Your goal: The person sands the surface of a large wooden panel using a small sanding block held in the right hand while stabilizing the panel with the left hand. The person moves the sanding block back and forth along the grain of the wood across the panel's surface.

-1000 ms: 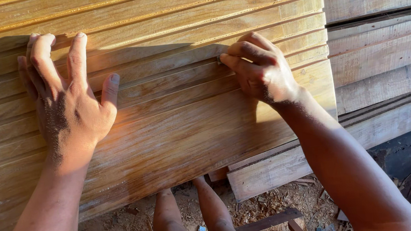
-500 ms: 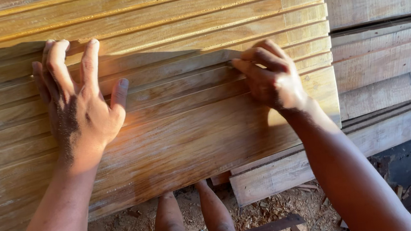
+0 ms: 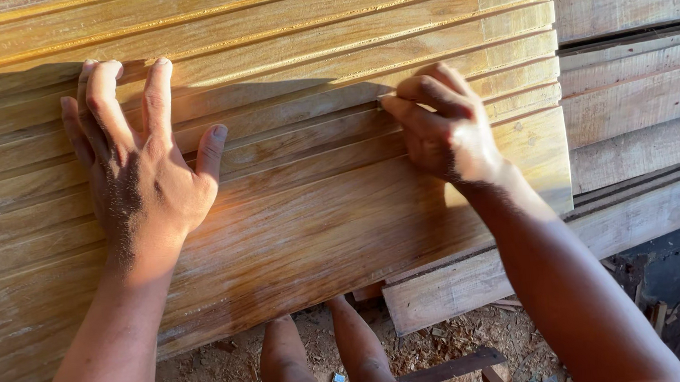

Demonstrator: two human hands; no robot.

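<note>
- Your left hand (image 3: 138,180) lies open, flat on the stacked planks (image 3: 318,217).
- Your right hand (image 3: 449,128) curls, fingers hooking 1 plank edge.
- Planks look stiff, heavy, splintery; grip the long edges.

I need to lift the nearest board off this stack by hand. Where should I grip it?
Probably at the nearest board's stepped upper edge, from above, as the left hand and right hand do: the boards lie overlapped, so only that ridge offers fingers a hold. Its broad face is flat.
</note>
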